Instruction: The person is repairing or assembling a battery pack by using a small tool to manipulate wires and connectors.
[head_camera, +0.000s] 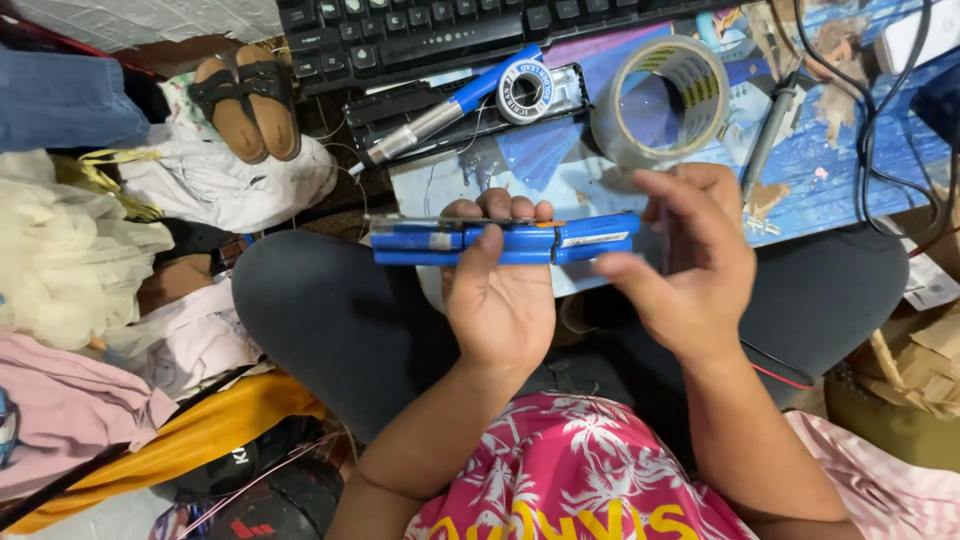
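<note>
My left hand (500, 300) grips a pack of blue cylindrical battery cells (420, 241), held level above my lap, thumb across the front and fingers behind. A thin metal strip runs along the pack's top edge. My right hand (690, 265) is at the pack's right end, thumb touching the last cell and the other fingers spread above it. A roll of clear packing tape (662, 100) lies just beyond my right hand on the low blue board (850, 170).
A blue-handled soldering iron (450, 105) and a solder spool (525, 90) rest on a black case below a black keyboard (440, 30). Cables (880, 130) trail at right. Sandals (245, 100), clothes and cloth bundles (70, 260) crowd the left; cardboard (925, 360) sits at right.
</note>
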